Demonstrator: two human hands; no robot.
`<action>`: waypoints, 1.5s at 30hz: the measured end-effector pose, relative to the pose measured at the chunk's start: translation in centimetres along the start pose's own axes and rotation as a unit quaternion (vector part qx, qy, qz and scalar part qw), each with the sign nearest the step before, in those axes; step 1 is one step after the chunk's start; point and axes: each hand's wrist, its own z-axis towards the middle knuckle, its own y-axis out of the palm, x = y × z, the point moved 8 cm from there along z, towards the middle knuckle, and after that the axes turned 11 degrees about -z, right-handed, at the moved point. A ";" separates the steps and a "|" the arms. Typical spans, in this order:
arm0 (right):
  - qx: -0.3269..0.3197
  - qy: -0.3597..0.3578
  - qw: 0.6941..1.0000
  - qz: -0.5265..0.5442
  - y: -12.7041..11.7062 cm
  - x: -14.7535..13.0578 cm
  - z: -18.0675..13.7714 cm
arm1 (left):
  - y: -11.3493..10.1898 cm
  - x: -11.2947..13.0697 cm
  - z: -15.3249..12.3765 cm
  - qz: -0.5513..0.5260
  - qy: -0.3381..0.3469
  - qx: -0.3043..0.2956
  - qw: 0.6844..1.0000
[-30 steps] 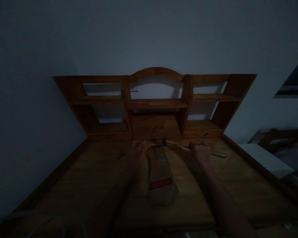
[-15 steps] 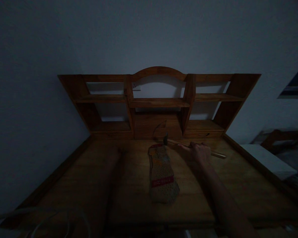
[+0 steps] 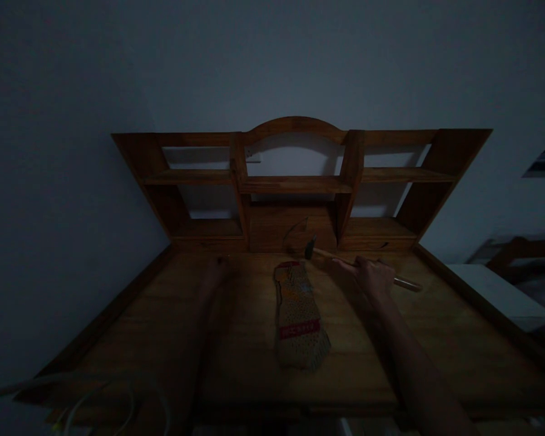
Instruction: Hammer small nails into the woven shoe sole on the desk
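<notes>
The scene is very dark. My right hand [image 3: 373, 276] is closed round the wooden handle of a hammer [image 3: 326, 254], whose dark head points left near the back of a wooden desk [image 3: 163, 339]. My left hand [image 3: 214, 270] reaches out over the desktop at the left, by a small dark object [image 3: 221, 261]; its fingers are too dim to read. Between my hands lies a long patterned packet [image 3: 297, 315] with a red band, flat on the desk.
A wooden hutch [image 3: 295, 188] with shelves and an arched top stands at the back of the desk against a pale wall. White cables [image 3: 95, 393] lie at the lower left. A white slab [image 3: 499, 293] and dark furniture sit at the right.
My left hand has left the top of the packet and moved left and forward over the desktop. The hammer in my right hand has shifted slightly up and right.
</notes>
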 end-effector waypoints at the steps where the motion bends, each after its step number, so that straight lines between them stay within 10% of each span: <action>1: -0.001 -0.002 1.000 0.000 0.1 -0.1 0.0 | 1.0 0.2 0.1 -0.017 -0.001 -0.013 1.000; 7: 0.000 0.003 1.000 -0.015 0.3 -0.3 0.0 | 9.2 4.2 -3.6 -0.252 0.061 -0.175 0.950; 14: -0.007 -0.009 1.000 -0.012 -0.1 -0.5 -0.2 | 14.3 5.6 -9.0 -0.262 0.074 -0.254 0.928; 45: 0.023 -0.010 1.000 -0.004 -0.9 -0.7 -0.2 | 15.5 4.4 -9.6 -0.110 0.190 -0.284 0.933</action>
